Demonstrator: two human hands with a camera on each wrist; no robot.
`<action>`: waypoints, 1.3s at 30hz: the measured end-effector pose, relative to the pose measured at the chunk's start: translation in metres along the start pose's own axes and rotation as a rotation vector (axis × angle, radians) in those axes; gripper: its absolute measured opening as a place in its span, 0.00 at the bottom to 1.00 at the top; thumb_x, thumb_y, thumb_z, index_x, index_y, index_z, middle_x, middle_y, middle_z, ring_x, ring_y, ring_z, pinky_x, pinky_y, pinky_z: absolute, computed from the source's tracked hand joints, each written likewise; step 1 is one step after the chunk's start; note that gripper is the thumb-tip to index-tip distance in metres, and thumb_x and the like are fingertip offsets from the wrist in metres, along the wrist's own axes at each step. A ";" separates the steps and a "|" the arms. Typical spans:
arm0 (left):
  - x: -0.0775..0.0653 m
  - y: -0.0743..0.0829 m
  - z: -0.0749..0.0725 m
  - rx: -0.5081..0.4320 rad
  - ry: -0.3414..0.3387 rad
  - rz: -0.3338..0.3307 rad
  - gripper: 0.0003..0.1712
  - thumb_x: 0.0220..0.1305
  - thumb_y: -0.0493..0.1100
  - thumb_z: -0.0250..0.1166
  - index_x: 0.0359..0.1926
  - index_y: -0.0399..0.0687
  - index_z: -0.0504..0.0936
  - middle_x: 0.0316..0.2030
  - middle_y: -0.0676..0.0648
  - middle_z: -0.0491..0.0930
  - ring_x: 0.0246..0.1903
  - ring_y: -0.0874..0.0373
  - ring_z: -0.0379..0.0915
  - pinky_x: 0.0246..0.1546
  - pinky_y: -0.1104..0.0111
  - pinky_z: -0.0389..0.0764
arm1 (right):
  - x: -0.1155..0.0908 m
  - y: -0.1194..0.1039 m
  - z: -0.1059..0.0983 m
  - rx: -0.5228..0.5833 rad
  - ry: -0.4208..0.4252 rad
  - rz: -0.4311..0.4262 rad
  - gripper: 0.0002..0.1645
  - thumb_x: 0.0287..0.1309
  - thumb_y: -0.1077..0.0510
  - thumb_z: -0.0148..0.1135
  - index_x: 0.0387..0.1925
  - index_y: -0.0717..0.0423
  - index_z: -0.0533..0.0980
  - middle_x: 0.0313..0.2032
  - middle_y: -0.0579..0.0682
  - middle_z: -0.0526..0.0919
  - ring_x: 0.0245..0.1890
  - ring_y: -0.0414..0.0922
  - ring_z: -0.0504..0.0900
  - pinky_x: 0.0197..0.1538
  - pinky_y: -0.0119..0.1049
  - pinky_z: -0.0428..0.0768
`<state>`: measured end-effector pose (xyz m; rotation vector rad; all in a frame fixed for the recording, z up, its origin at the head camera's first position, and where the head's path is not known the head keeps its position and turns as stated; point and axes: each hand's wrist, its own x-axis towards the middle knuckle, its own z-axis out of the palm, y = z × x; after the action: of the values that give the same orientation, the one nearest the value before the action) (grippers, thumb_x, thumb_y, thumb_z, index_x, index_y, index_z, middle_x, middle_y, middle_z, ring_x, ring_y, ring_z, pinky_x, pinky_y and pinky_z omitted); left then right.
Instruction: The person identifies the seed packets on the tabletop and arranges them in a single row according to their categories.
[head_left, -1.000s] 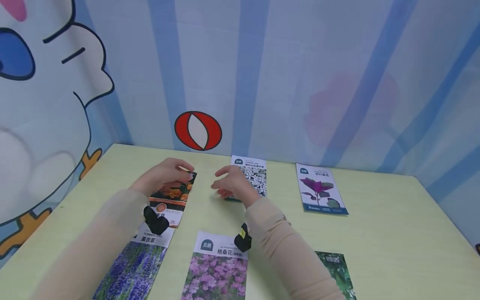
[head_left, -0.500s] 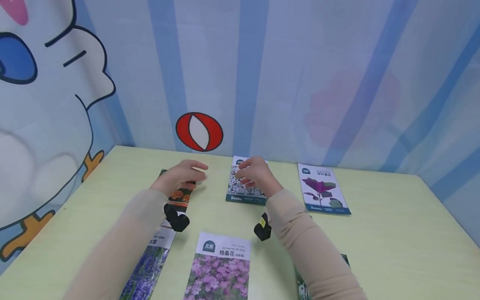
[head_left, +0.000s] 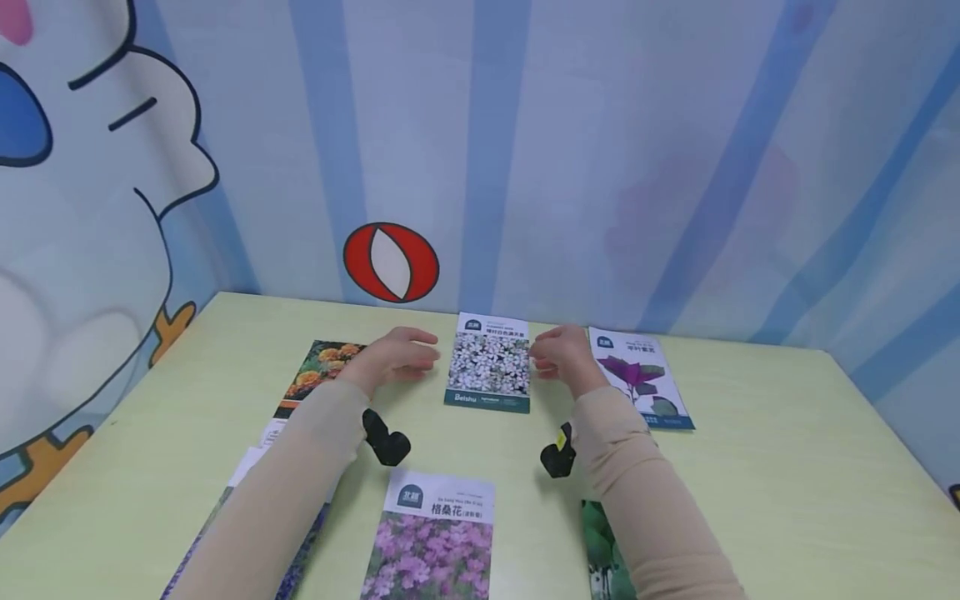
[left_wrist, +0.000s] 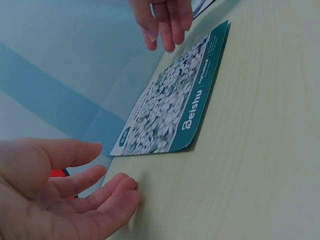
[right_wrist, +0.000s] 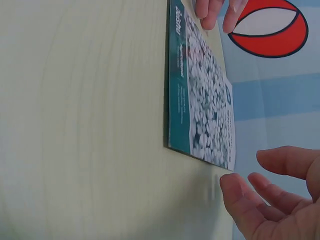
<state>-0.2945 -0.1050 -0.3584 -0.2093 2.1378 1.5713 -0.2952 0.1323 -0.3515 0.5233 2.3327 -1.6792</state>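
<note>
A flower seed packet with small white blossoms and a green bottom band (head_left: 489, 364) lies flat near the back of the table. My left hand (head_left: 395, 358) is at its left side, fingers relaxed and holding nothing. On the other side my right hand (head_left: 562, 357) has its fingertips right at the packet's right edge, also with nothing in its grasp. The left wrist view shows the left fingers (left_wrist: 117, 197) apart from the packet's corner. In the right wrist view, the right thumb and fingers (right_wrist: 245, 200) are spread beside the packet's end.
An orange-flower packet (head_left: 315, 371) and a purple-blue-flower packet (head_left: 303, 554), partly under the left arm, lie leftward. A pink-flower packet (head_left: 431, 542) is front centre. At right are a magenta-flower packet (head_left: 645, 379) and a green packet (head_left: 600, 546). A printed curtain (head_left: 570, 167) hangs behind the table (head_left: 787, 467).
Both hands have moved to the right. The left has left the orange-flower packet; the right has passed across the white-flower packet to its right side, uncovering it.
</note>
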 end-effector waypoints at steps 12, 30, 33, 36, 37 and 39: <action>0.006 0.007 0.013 -0.094 0.022 -0.029 0.26 0.65 0.36 0.56 0.63 0.36 0.63 0.57 0.38 0.68 0.55 0.47 0.70 0.55 0.62 0.72 | 0.010 0.002 0.004 0.215 0.023 0.154 0.26 0.53 0.74 0.56 0.56 0.67 0.68 0.41 0.60 0.77 0.24 0.45 0.78 0.33 0.33 0.82; 0.043 -0.002 0.013 -0.233 -0.041 -0.062 0.24 0.60 0.32 0.61 0.58 0.39 0.71 0.43 0.40 0.74 0.36 0.55 0.71 0.37 0.68 0.80 | 0.026 0.012 -0.006 0.438 -0.084 0.201 0.14 0.49 0.74 0.60 0.41 0.69 0.76 0.20 0.53 0.78 0.16 0.42 0.77 0.24 0.29 0.79; 0.016 0.016 0.015 -0.230 -0.019 -0.090 0.24 0.64 0.31 0.57 0.61 0.37 0.68 0.48 0.40 0.72 0.38 0.55 0.70 0.35 0.72 0.79 | 0.012 0.001 -0.009 0.439 -0.125 0.214 0.08 0.56 0.72 0.57 0.38 0.63 0.75 0.17 0.51 0.78 0.15 0.39 0.76 0.22 0.26 0.78; 0.006 0.022 0.012 -0.255 -0.037 -0.098 0.26 0.64 0.31 0.56 0.63 0.37 0.66 0.49 0.40 0.71 0.38 0.55 0.69 0.29 0.75 0.78 | 0.003 -0.007 -0.013 0.439 -0.197 0.209 0.05 0.58 0.71 0.56 0.32 0.59 0.73 0.16 0.49 0.78 0.15 0.39 0.75 0.22 0.25 0.77; 0.003 0.024 0.011 -0.265 -0.039 -0.106 0.26 0.64 0.32 0.57 0.63 0.37 0.67 0.49 0.41 0.72 0.38 0.55 0.69 0.28 0.75 0.78 | 0.001 -0.009 -0.014 0.434 -0.214 0.206 0.06 0.58 0.70 0.56 0.32 0.58 0.72 0.16 0.49 0.78 0.15 0.39 0.75 0.22 0.25 0.77; -0.001 0.026 0.008 -0.268 -0.044 -0.106 0.26 0.64 0.32 0.57 0.63 0.38 0.66 0.48 0.41 0.71 0.36 0.56 0.69 0.26 0.76 0.77 | -0.002 -0.012 -0.015 0.430 -0.242 0.195 0.07 0.58 0.70 0.56 0.35 0.57 0.72 0.17 0.48 0.78 0.16 0.39 0.76 0.22 0.25 0.78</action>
<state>-0.3014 -0.0887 -0.3371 -0.3656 1.8462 1.7786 -0.2983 0.1429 -0.3356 0.5630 1.7004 -2.0233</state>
